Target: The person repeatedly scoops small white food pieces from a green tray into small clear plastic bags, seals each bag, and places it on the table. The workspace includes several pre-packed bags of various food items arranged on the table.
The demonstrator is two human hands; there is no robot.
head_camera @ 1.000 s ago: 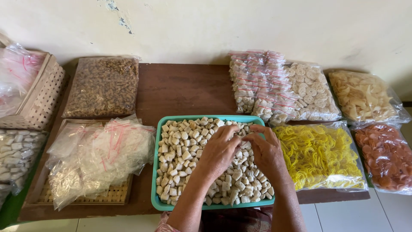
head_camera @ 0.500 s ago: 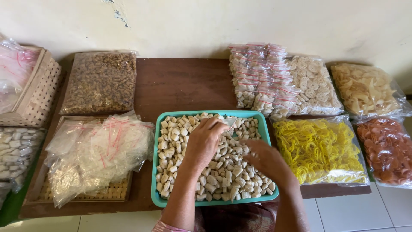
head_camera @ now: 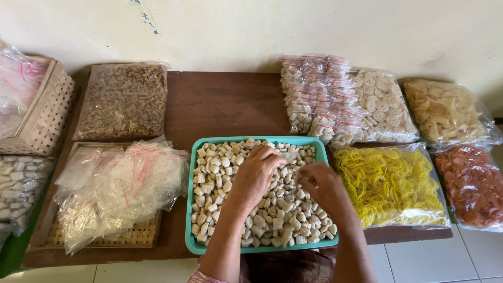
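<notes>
A teal tray (head_camera: 195,246) at the table's front edge is filled with several pale, chunky cracker pieces (head_camera: 272,215). My left hand (head_camera: 257,175) reaches over the tray's far part. Its fingers are curled on a small clear plastic bag (head_camera: 290,155) that lies on the pieces near the far rim. My right hand (head_camera: 325,186) is just to the right of it, knuckles up. Its fingers are closed around a few pale pieces, close to the bag's mouth. Both forearms come in from the bottom edge.
The brown table (head_camera: 225,105) stands against a wall. It holds a pile of empty clear bags (head_camera: 120,183) on a woven tray, a bag of brown snacks (head_camera: 123,99), stacked small sealed packets (head_camera: 319,99), yellow crackers (head_camera: 387,183), orange crackers (head_camera: 471,183), white crackers (head_camera: 445,110) and a woven basket (head_camera: 42,112).
My hands have parted. The left has moved to the tray's far rim and the right has drawn back toward the tray's middle right. The view has shifted slightly.
</notes>
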